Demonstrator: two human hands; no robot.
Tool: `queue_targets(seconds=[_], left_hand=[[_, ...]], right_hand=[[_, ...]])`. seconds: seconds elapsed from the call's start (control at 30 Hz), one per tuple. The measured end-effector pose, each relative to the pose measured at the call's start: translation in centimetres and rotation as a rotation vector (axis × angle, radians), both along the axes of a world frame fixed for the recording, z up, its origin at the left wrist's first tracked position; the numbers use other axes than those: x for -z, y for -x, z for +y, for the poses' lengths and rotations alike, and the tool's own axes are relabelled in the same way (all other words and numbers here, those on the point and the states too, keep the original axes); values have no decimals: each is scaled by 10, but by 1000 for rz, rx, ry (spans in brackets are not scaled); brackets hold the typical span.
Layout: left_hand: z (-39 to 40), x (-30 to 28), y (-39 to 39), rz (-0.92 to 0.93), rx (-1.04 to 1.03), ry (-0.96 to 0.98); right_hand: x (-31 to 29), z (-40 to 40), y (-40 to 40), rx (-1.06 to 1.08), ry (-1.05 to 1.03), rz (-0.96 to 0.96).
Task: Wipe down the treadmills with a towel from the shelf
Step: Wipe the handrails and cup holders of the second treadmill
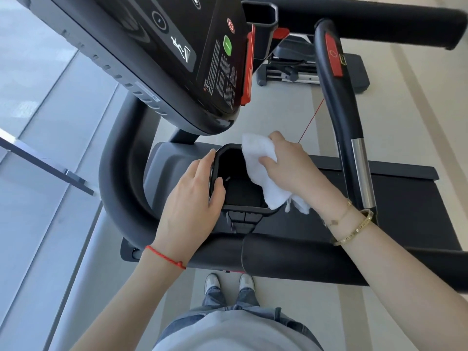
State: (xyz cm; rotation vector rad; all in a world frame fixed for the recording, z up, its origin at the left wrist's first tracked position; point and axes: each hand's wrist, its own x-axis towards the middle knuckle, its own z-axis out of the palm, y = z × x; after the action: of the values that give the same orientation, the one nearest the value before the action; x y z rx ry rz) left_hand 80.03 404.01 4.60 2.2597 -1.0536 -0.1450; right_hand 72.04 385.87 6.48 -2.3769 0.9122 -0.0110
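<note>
A black treadmill fills the view, its console point(162, 54) tilted at upper left. Below the console sits a black cup-holder tray point(240, 188) in a grey housing. My right hand point(291, 165) grips a white towel point(255, 155) and presses it on the tray's right rim; the towel's lower end hangs over the rim. My left hand point(195, 191) rests on the tray's left edge, thumb curled over the rim into the opening and fingers laid along the outside.
A curved black handrail point(119, 178) runs at the left and a second handrail point(336, 107) with a red stop button and metal sensor strip stands right. A red safety cord point(311, 120) hangs down. The belt deck point(405, 198) lies right. A glass wall is left.
</note>
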Motion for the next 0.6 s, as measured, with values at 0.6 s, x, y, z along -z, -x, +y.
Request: queue_targets(seconds=[0.6], left_hand=[[-1, 4, -3, 21, 23, 25]], right_hand=[[-1, -1, 4, 61, -166, -60]])
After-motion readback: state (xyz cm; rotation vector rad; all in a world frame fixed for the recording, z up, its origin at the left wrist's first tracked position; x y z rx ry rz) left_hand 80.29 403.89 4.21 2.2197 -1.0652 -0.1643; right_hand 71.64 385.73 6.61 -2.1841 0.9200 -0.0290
